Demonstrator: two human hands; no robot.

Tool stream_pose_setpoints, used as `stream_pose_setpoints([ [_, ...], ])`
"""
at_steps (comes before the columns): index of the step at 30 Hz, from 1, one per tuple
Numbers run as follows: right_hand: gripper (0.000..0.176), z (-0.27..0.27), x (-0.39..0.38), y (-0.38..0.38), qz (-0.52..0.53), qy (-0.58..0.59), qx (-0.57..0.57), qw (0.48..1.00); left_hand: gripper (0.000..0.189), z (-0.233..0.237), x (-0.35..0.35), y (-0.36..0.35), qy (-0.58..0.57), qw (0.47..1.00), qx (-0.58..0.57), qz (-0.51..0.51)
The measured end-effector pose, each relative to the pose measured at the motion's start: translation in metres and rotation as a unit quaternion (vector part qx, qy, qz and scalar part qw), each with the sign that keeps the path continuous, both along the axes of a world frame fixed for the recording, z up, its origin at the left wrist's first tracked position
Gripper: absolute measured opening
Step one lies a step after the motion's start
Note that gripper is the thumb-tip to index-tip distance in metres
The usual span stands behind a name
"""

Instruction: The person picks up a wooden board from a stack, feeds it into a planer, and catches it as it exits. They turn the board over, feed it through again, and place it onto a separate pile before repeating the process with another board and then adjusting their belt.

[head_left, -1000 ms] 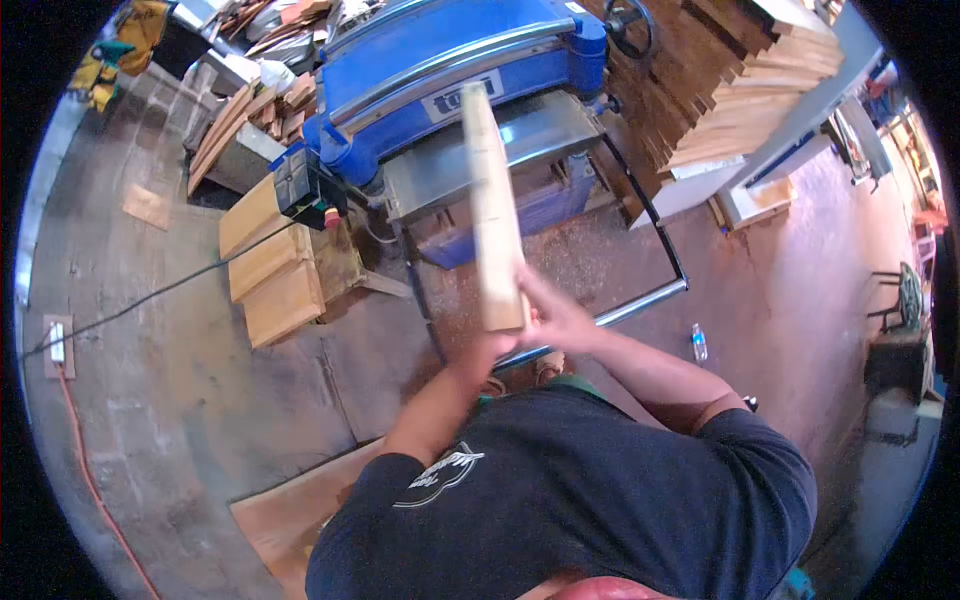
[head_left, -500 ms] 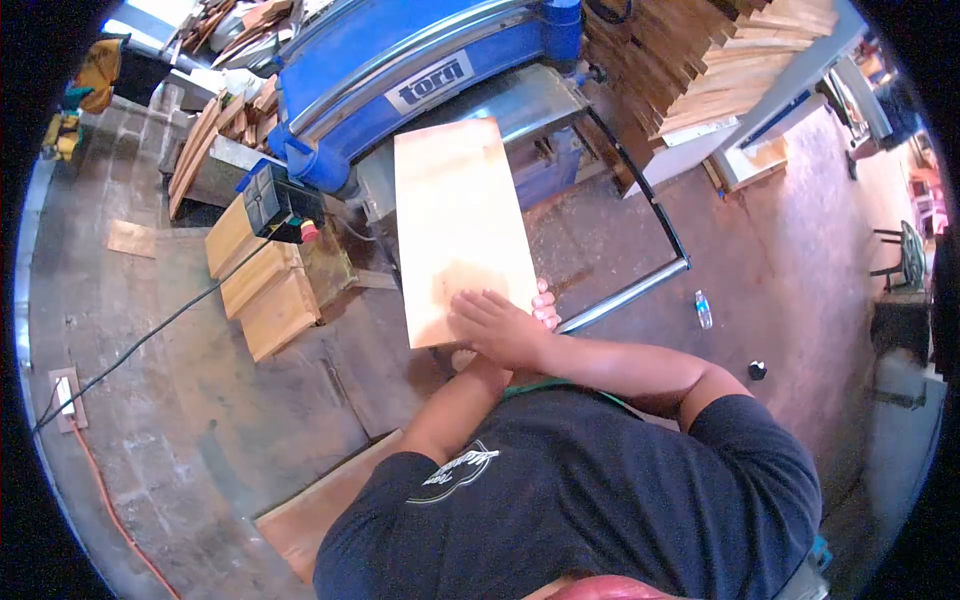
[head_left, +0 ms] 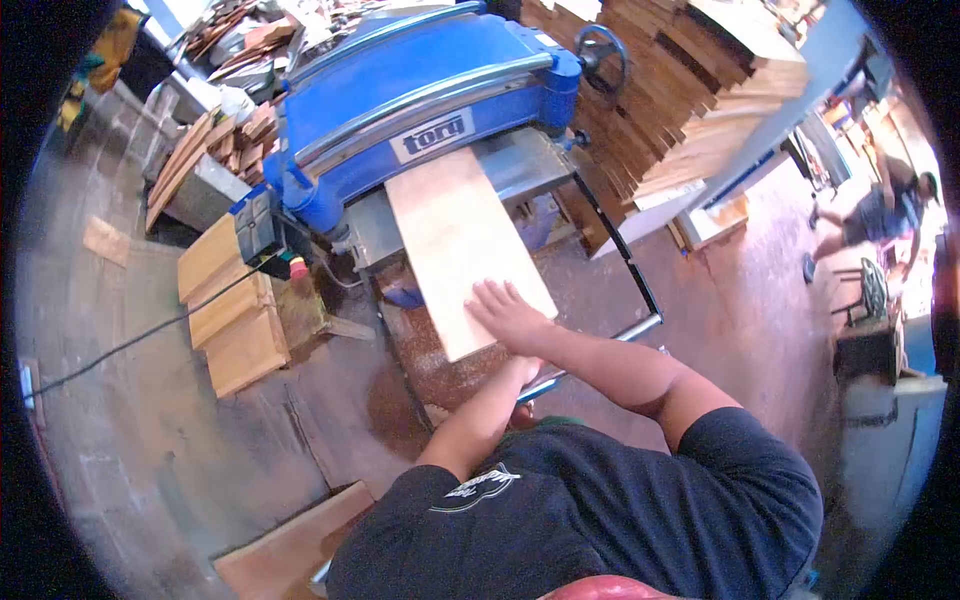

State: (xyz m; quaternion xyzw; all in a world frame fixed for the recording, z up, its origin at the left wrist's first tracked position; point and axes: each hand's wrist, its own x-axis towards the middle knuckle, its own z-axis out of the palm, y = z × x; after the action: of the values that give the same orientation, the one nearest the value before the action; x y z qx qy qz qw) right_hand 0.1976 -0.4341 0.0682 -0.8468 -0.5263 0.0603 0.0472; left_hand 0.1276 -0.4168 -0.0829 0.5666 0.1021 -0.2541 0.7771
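A pale wooden board slopes from my hands to the blue thickness planer, its far end at the planer's opening below the "torq" label. My right hand lies flat on top of the board's near end, fingers spread. The left forearm passes beneath the right one, and my left hand is at the board's near right corner. Its fingers are hidden by the right forearm and the board. Under the board's far part is the planer's metal bed.
A black frame with a metal roller bar extends from the planer towards me. Stacked boards stand at the right, and wooden blocks at the left beside a black control box. A cable crosses the left side. Another person is far right.
The board has moved forward and down, its far end now at the planer's opening. My right hand stays on it. The left fingers, seen earlier at its right edge, are now hidden.
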Motion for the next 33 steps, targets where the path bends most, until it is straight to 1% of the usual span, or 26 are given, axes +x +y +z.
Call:
stream_pose_setpoints([
  [2, 0.059, -0.012, 0.019, -0.008, 0.007, -0.015, -0.001, 1.000, 0.038, -0.025, -0.015, -0.006, -0.043, 0.998, 0.037, -0.042],
  [3, 0.059, -0.015, 0.025, -0.011, 0.009, -0.024, -0.004, 1.000, 0.032, 0.032, -0.017, 0.016, -0.108, 0.963, 0.200, -0.142],
  [5, 0.059, -0.018, 0.036, -0.009, 0.022, -0.029, -0.003, 0.999, 0.028, 0.048, -0.037, 0.040, -0.104, 0.966, 0.205, -0.120],
  [6, 0.059, -0.017, 0.044, -0.003, 0.009, -0.021, -0.005, 1.000, 0.028, 0.056, -0.045, 0.057, -0.097, 0.967, 0.210, -0.108],
  [8, 0.061, -0.020, 0.061, 0.006, -0.001, 0.006, 0.006, 1.000, 0.027, 0.073, -0.062, 0.093, -0.061, 0.980, 0.177, -0.071],
  [9, 0.063, -0.023, 0.070, 0.011, 0.006, 0.027, 0.020, 0.999, 0.026, 0.080, -0.068, 0.108, -0.063, 0.973, 0.219, -0.043],
  [10, 0.069, -0.021, 0.078, 0.019, 0.006, 0.014, -0.009, 1.000, 0.025, 0.083, -0.075, 0.121, -0.071, 0.970, 0.232, -0.019],
  [11, 0.078, -0.019, 0.088, 0.025, 0.002, 0.030, -0.023, 0.999, 0.025, 0.085, -0.083, 0.134, -0.078, 0.966, 0.247, 0.006],
  [12, 0.086, -0.015, 0.094, 0.028, 0.008, 0.032, 0.003, 0.999, 0.025, 0.095, -0.089, 0.144, -0.064, 0.964, 0.256, 0.045],
  [13, 0.086, -0.031, 0.098, 0.032, 0.004, 0.013, 0.030, 0.999, 0.024, 0.110, -0.089, 0.153, -0.056, 0.957, 0.277, 0.058],
  [14, 0.080, -0.002, 0.096, 0.035, -0.004, 0.041, 0.007, 0.999, 0.023, 0.119, -0.090, 0.161, -0.051, 0.951, 0.299, 0.062],
  [15, 0.075, -0.007, 0.100, 0.035, 0.005, 0.013, 0.031, 0.999, 0.023, 0.114, -0.093, 0.165, -0.045, 0.948, 0.305, 0.075],
  [17, 0.072, -0.009, 0.103, 0.038, 0.006, -0.007, 0.048, 0.999, 0.023, 0.104, -0.092, 0.170, -0.093, 0.950, 0.265, 0.138],
  [18, 0.072, -0.005, 0.107, 0.044, 0.011, -0.009, 0.050, 0.999, 0.023, 0.102, -0.090, 0.174, -0.088, 0.951, 0.254, 0.151],
  [20, 0.075, 0.001, 0.107, 0.044, 0.000, 0.009, 0.031, 0.999, 0.021, 0.101, -0.088, 0.179, -0.090, 0.949, 0.261, 0.149],
  [21, 0.075, -0.010, 0.111, 0.043, 0.004, 0.010, 0.030, 0.999, 0.019, 0.102, -0.088, 0.182, -0.095, 0.948, 0.268, 0.145],
  [22, 0.087, -0.026, 0.120, 0.045, 0.003, -0.016, 0.036, 0.999, 0.019, 0.104, -0.088, 0.186, -0.095, 0.946, 0.269, 0.150],
  [23, 0.100, -0.024, 0.121, 0.051, 0.003, -0.041, 0.042, 0.998, 0.018, 0.105, -0.090, 0.189, -0.106, 0.948, 0.252, 0.163],
  [25, 0.090, -0.019, 0.123, 0.052, -0.009, -0.016, 0.022, 1.000, 0.017, 0.101, -0.103, 0.194, -0.109, 0.948, 0.234, 0.184],
  [27, 0.072, -0.019, 0.125, 0.059, -0.019, -0.018, 0.032, 0.999, 0.016, 0.097, -0.114, 0.212, -0.117, 0.942, 0.214, 0.232],
  [28, 0.069, -0.016, 0.121, 0.062, -0.040, -0.016, 0.016, 0.999, 0.016, 0.099, -0.123, 0.227, -0.109, 0.935, 0.248, 0.230],
  [29, 0.073, -0.031, 0.121, 0.068, -0.060, -0.049, 0.020, 0.997, 0.016, 0.096, -0.133, 0.240, -0.107, 0.933, 0.248, 0.237],
  [31, 0.079, 0.005, 0.090, 0.090, -0.097, 0.038, 0.014, 0.994, 0.019, 0.086, -0.152, 0.272, -0.104, 0.916, 0.172, 0.348],
  [32, 0.080, -0.001, 0.072, 0.106, -0.028, 0.078, 0.113, 0.990, 0.020, 0.086, -0.161, 0.293, -0.072, 0.910, 0.171, 0.371],
  [33, 0.082, -0.009, 0.052, 0.122, 0.041, 0.118, 0.209, 0.970, 0.020, 0.082, -0.169, 0.316, -0.071, 0.909, 0.169, 0.374],
])
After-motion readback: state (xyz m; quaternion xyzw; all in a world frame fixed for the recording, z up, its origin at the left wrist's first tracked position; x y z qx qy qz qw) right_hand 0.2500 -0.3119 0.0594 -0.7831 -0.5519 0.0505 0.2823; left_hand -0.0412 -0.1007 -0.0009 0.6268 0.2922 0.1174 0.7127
